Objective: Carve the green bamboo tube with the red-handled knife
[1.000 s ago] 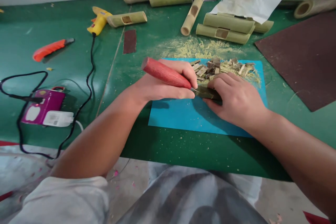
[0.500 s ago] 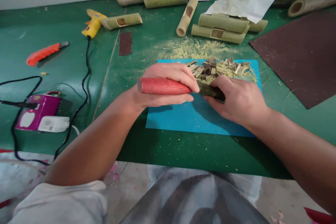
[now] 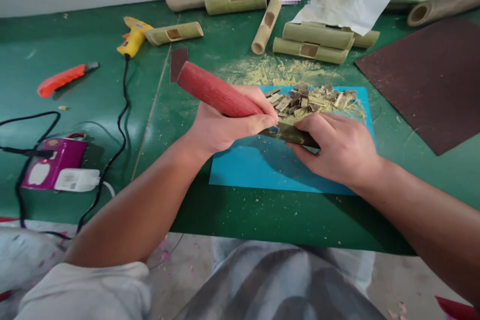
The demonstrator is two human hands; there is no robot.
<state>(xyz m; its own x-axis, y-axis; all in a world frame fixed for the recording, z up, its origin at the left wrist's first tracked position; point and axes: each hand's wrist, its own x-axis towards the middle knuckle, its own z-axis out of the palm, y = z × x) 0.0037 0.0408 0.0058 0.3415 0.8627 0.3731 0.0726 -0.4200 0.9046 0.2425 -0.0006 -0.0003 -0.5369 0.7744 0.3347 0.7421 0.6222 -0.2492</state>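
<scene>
A carving tool with a thick red wooden handle (image 3: 221,91) rests in my left hand (image 3: 240,117), its butt end raised to the upper left. A small bluish, shiny patch, seemingly its blade, shows on the wood just past my fingers; the rest is hidden. My right hand (image 3: 337,145) grips a dark green bamboo piece (image 3: 292,135) between thumb and fingers, its right end inside the hand. My left fingertips are at the left end of the bamboo. Both hands are above a blue mat (image 3: 247,170). Bamboo chips (image 3: 300,100) and shavings lie heaped just behind them.
Cut bamboo tubes (image 3: 313,35) line the back, with white paper (image 3: 348,2) over some. On the left are a yellow glue gun (image 3: 133,40), an orange utility knife (image 3: 65,79) and a purple power box (image 3: 56,160) with cables. Brown sheet (image 3: 431,80) covers the right.
My left hand has turned the red handle from level to slanting, butt end up and back, and its thumb now presses along it. The bamboo's left end has come into view.
</scene>
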